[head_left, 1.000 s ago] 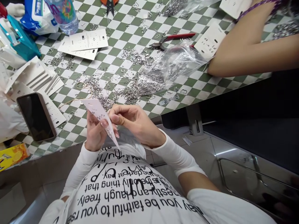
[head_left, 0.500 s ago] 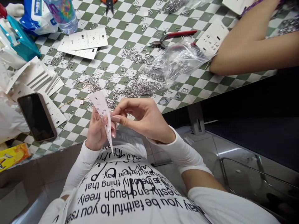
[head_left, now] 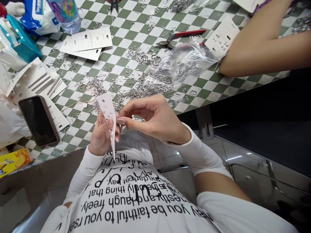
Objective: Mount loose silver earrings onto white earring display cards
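A white earring card [head_left: 107, 106] with small metal studs on its face stands nearly edge-on above my lap, at the table's front edge. My left hand [head_left: 100, 134] grips it, thumb on the face and fingers behind. Thumb and forefinger of my right hand [head_left: 155, 118] are pinched together at the card's back side; whatever tiny piece sits between them is too small to make out. Just beyond the card lies a heap of small silver earring parts [head_left: 132, 92] on the checkered tabletop [head_left: 97, 69].
A clear bag of metal pieces [head_left: 167, 74] and red-handled pliers [head_left: 179, 35] lie further back. On the left are a phone [head_left: 39, 120], stacked cards [head_left: 45, 79] and a teal tape dispenser [head_left: 23, 40]. Another person's arm [head_left: 262, 51] rests on the table at right.
My right hand has shifted slightly up and to the right, its wrist farther out. The card has turned a little more upright. My left hand keeps its hold.
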Demonstrator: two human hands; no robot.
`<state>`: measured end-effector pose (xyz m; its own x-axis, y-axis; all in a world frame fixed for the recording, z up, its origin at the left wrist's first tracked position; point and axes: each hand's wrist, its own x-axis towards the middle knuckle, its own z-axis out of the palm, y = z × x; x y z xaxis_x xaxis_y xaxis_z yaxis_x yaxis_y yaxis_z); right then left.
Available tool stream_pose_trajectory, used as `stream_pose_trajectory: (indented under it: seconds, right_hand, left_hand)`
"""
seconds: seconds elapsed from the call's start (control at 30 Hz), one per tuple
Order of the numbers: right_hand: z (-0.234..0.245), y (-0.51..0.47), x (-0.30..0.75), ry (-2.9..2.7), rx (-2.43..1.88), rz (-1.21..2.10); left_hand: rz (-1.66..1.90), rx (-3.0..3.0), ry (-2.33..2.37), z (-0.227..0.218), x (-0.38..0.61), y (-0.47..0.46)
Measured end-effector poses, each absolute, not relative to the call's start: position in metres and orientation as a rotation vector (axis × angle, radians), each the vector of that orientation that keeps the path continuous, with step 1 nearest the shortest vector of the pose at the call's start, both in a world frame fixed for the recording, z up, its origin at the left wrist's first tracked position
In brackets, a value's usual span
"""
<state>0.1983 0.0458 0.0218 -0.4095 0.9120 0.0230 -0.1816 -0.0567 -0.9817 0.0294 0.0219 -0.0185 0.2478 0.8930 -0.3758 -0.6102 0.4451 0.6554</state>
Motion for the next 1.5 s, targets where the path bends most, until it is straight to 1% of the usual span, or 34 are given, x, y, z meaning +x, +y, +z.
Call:
stream_pose_trajectory:
  seconds: [0.4, 0.73, 0.97, 1.3, 1.5]
  right_hand:
    - [0.022, 0.042, 0.198, -1.429, -0.825, 1.520]
    - [0.019, 0.040, 0.199, -1.488, -0.865, 1.392]
    - [0.011, 0.037, 0.195, -1.193, -0.886, 1.543]
    - [0.007, 0.027, 0.191, -1.051, -0.752, 1.582]
    - [0.003, 0.019, 0.183, -1.119, -0.858, 1.386]
  left_hand:
    - [1.011, 0.454, 0.704, -0.023, 0.026, 0.021]
    - [0.999, 0.431, 0.800, -0.019, 0.032, 0.023]
    - [1.000, 0.348, 0.803, -0.017, 0.032, 0.022]
    - [1.027, 0.381, 0.743, -0.019, 0.037, 0.019]
    - [0.999, 0.420, 0.739, -0.016, 0.037, 0.020]
